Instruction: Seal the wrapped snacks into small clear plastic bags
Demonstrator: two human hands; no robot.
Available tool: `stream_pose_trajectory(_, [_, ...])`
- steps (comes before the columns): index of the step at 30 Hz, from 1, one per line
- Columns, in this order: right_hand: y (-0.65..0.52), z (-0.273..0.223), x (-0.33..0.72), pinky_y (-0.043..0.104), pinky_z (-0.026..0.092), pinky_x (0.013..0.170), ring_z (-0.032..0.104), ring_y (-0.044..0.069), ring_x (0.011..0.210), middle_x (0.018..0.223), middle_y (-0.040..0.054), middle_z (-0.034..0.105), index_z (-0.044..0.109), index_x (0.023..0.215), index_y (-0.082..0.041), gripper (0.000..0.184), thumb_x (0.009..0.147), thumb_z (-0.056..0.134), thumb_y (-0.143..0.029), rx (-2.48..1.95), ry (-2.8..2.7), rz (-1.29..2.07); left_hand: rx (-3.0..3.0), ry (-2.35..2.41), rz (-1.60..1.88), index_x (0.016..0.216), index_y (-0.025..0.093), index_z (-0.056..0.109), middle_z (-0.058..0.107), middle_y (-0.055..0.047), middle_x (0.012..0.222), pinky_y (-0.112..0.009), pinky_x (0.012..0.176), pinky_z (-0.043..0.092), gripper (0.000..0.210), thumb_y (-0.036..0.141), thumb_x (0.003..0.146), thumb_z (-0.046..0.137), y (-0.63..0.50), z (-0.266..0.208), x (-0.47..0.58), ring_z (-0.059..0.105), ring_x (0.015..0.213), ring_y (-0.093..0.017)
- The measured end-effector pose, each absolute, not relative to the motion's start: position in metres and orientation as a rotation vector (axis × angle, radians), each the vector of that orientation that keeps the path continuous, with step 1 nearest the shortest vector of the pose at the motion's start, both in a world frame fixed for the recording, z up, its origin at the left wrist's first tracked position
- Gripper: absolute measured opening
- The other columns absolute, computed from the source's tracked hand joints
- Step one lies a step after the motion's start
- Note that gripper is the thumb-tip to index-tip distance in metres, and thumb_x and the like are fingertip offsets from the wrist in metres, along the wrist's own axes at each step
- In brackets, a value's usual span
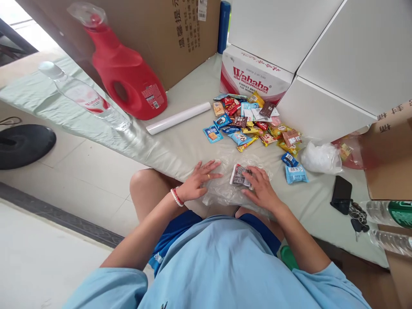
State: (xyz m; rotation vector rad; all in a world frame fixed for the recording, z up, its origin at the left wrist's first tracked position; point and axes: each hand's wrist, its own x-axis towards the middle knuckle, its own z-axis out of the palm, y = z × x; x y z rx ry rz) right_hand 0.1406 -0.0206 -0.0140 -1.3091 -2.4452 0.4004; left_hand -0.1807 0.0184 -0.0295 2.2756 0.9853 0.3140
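Note:
A clear plastic bag (222,189) lies crumpled at the table's near edge. On it rests a small dark snack packet (237,175) with white print. My left hand (198,180) lies on the bag's left side, fingers stretched and apart, a ring on one finger. Over the packet's right side spreads my right hand (260,184), its fingertips touching or just above it and the fingers apart; neither hand grips anything that I can see. Beyond the bag is a heap of small wrapped snacks (247,124) in several colours.
A white roll (178,118), red jug (128,73) and water bottle (93,98) are at the left. Behind the snacks stands a Wahaha box (254,75). To the right are a bunched white plastic bag (322,158), phone (341,194), keys (358,214) and bottles (392,212).

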Motion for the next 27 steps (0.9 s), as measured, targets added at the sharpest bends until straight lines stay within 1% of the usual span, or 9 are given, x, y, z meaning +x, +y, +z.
stream_pose_trajectory(3, [-0.042, 0.006, 0.155, 0.058, 0.031, 0.119, 0.029, 0.035, 0.150, 0.162, 0.0177, 0.031, 0.030, 0.160, -0.022, 0.084, 0.094, 0.058, -0.065, -1.116, -2.447, 0.646, 2.332, 0.883, 0.226, 0.142, 0.028, 0.057, 0.035, -0.004, 0.167, -0.063, 0.125, 0.000, 0.080, 0.011, 0.065, 0.052, 0.012, -0.026, -0.196, 0.020, 0.158, -0.032])
stream_pose_trajectory(5, [-0.059, 0.012, 0.162, 0.062, 0.031, 0.118, 0.034, 0.037, 0.146, 0.157, 0.0193, 0.040, 0.030, 0.160, -0.020, 0.092, 0.088, 0.065, -0.067, -1.074, -2.508, 0.648, 2.376, 0.928, 0.225, 0.141, 0.027, 0.058, 0.040, -0.007, 0.164, -0.064, 0.124, -0.001, 0.074, 0.010, 0.069, 0.055, 0.010, -0.027, -0.198, 0.021, 0.157, -0.033])
stream_pose_trajectory(8, [-0.073, 0.009, 0.169, 0.056, 0.045, 0.105, 0.055, 0.032, 0.124, 0.123, 0.0144, 0.067, 0.058, 0.139, -0.022, 0.044, 0.099, 0.061, -0.040, -1.215, -2.391, 0.475, 2.385, 1.019, 0.323, 0.119, 0.027, 0.070, 0.064, -0.007, 0.141, -0.064, 0.124, -0.002, 0.038, 0.020, 0.083, 0.059, 0.014, -0.028, -0.192, 0.033, 0.152, -0.032])
stream_pose_trajectory(10, [-0.069, 0.005, 0.175, 0.047, 0.051, 0.095, 0.061, 0.026, 0.108, 0.101, 0.0095, 0.071, 0.069, 0.117, -0.023, 0.022, 0.101, 0.054, -0.028, -1.345, -2.171, 0.450, 2.324, 1.044, 0.440, 0.098, 0.026, 0.072, 0.072, -0.005, 0.123, -0.061, 0.125, 0.002, 0.016, 0.031, 0.090, 0.059, 0.024, -0.027, -0.184, 0.042, 0.147, -0.030])
stream_pose_trajectory(14, [-0.028, 0.001, 0.192, 0.035, 0.054, 0.080, 0.066, 0.021, 0.092, 0.100, 0.0063, 0.071, 0.070, 0.105, -0.022, 0.020, 0.096, 0.061, -0.037, -1.582, -1.757, 0.670, 2.142, 1.120, 0.646, 0.083, 0.023, 0.066, 0.073, -0.005, 0.112, -0.055, 0.123, 0.022, 0.023, 0.039, 0.095, 0.054, 0.057, -0.031, -0.166, 0.052, 0.137, -0.026])
stream_pose_trajectory(17, [0.008, -0.008, 0.201, 0.031, 0.052, 0.075, 0.066, 0.021, 0.090, 0.098, 0.0062, 0.072, 0.072, 0.101, -0.020, 0.020, 0.092, 0.060, -0.035, -1.721, -1.739, 0.743, 2.076, 1.360, 0.628, 0.073, 0.022, 0.062, 0.071, -0.008, 0.103, -0.052, 0.115, 0.037, 0.020, 0.035, 0.088, 0.060, 0.078, -0.042, -0.154, 0.056, 0.129, -0.030])
stream_pose_trajectory(20, [0.027, -0.019, 0.205, 0.035, 0.048, 0.084, 0.061, 0.023, 0.093, 0.093, 0.0082, 0.071, 0.075, 0.098, -0.020, 0.019, 0.088, 0.060, -0.023, -1.937, -2.010, 0.567, 2.007, 1.719, 0.702, 0.082, 0.020, 0.066, 0.065, -0.012, 0.108, -0.051, 0.106, 0.044, 0.009, 0.029, 0.079, 0.065, 0.081, -0.048, -0.150, 0.058, 0.119, -0.033])
stream_pose_trajectory(23, [0.031, -0.018, 0.205, 0.039, 0.045, 0.092, 0.055, 0.028, 0.103, 0.103, 0.0118, 0.068, 0.077, 0.102, -0.021, 0.022, 0.089, 0.059, -0.020, -2.055, -2.176, 0.357, 1.982, 2.023, 1.074, 0.102, 0.017, 0.068, 0.059, -0.016, 0.120, -0.054, 0.105, 0.041, 0.024, 0.022, 0.079, 0.062, 0.061, -0.037, -0.149, 0.053, 0.121, -0.034])
stream_pose_trajectory(27, [0.046, -0.003, 0.192, 0.042, 0.042, 0.101, 0.051, 0.032, 0.116, 0.123, 0.0156, 0.063, 0.071, 0.122, -0.017, 0.034, 0.096, 0.051, -0.025, -1.954, -2.179, 0.214, 2.343, 1.733, 1.353, 0.104, 0.023, 0.070, 0.065, -0.011, 0.107, -0.051, 0.101, 0.037, 0.025, 0.013, 0.085, 0.057, 0.022, -0.010, -0.123, 0.055, 0.114, -0.030])
